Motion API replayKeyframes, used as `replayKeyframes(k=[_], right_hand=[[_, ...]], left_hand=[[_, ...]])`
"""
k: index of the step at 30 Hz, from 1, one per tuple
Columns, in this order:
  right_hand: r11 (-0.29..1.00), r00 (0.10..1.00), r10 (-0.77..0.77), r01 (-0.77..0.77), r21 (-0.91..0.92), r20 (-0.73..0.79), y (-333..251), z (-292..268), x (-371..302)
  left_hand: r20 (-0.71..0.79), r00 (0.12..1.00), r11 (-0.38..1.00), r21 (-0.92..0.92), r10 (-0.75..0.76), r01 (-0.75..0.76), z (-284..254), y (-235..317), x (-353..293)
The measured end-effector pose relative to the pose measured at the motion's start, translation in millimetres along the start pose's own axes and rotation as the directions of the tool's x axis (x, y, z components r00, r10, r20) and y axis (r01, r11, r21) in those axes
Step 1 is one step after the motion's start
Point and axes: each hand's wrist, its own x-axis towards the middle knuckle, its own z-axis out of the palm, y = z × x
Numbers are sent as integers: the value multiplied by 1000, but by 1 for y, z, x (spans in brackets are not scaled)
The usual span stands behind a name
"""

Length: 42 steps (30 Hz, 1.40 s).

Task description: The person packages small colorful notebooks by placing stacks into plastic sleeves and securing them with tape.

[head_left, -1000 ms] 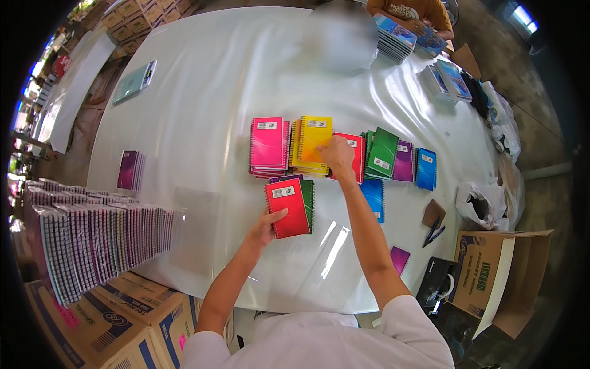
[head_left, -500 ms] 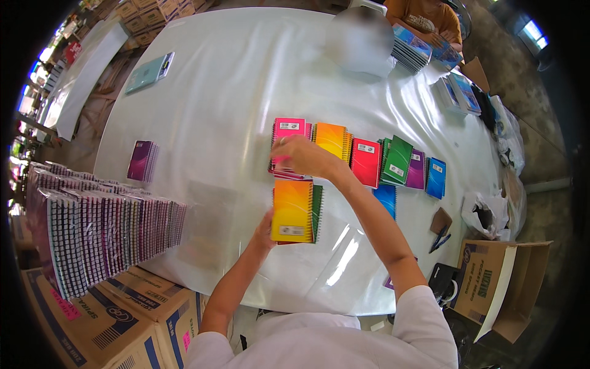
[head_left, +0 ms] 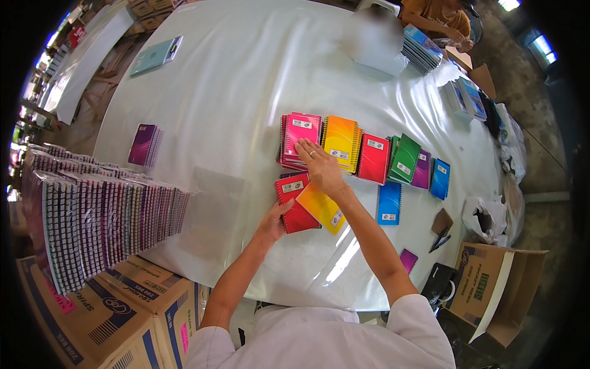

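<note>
My left hand [head_left: 271, 220] grips the left edge of a small pile, its thumb on a red spiral notebook [head_left: 295, 216]. A yellow notebook [head_left: 327, 212] lies slanted over the pile's right side, partly beneath my right wrist. My right hand [head_left: 322, 171] reaches above it, fingers stretched flat on the lower part of a pink notebook stack [head_left: 302, 130]. To the right runs a row of yellow notebooks [head_left: 340, 138], red notebooks [head_left: 373, 157], green notebooks [head_left: 405, 157], purple notebooks [head_left: 422, 173] and blue notebooks [head_left: 440, 178].
Another blue notebook [head_left: 389, 204] and a purple notebook [head_left: 408, 261] lie nearer me. At left stand wrapped spiral notebooks [head_left: 110, 227], a purple pile [head_left: 145, 146] and cartons [head_left: 123, 320]. An open carton [head_left: 491, 289] is at right. Across the table [head_left: 209, 92] sits a person [head_left: 433, 18].
The yellow notebook has turned aside and slid right, uncovering the red one beneath. My right hand has moved right and lower on the pink stack, its fingers now flat. The view has shifted slightly.
</note>
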Motion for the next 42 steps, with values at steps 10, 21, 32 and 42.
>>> replayKeyframes(k=[10, 21, 32, 42], right_hand=[[942, 979, -58, -12, 336, 197, -16, -60, -120], [751, 750, 660, -661, 2, 51, 32, -39, -153], [430, 601, 714, -781, 452, 358, 0, -47, -136], [548, 672, 703, -720, 425, 232, -41, -113, -98]], left_hand=[[26, 999, 998, -48, 39, -38, 3, -12, 15], [-99, 993, 983, 177, 59, -41, 15, -9, 21], [-54, 995, 976, 207, 80, -67, 12, -14, 18], [-43, 980, 924, 344, 196, -170, 10, -2, 6]])
